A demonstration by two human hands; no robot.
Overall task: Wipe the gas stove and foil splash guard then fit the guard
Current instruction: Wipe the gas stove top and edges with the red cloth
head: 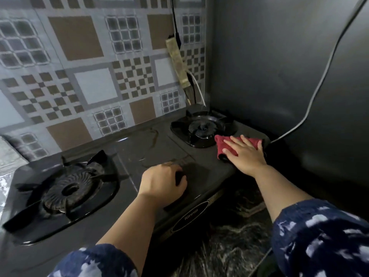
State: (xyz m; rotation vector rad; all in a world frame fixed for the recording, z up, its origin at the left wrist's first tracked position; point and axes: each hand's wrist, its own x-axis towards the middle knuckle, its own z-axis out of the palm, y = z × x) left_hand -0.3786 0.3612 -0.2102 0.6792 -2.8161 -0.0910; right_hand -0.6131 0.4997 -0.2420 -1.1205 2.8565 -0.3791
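A black two-burner gas stove (159, 148) stands on a dark marble counter. My right hand (245, 154) lies flat, fingers spread, pressing a red cloth (221, 146) onto the stove's right front corner, just in front of the right burner (201, 126). My left hand (163, 181) rests curled on the stove's middle front, closed around something dark that I cannot make out. The left burner (67, 188) sits near the left edge. A crinkled foil sheet (6, 168) shows at the far left edge, beside the stove.
A patterned tile wall (89, 76) rises behind the stove. A power strip (177, 62) with plugged cords hangs on it above the right burner. A dark panel (279, 66) with a grey cable (319, 82) closes the right side. Marble counter (229, 246) lies in front.
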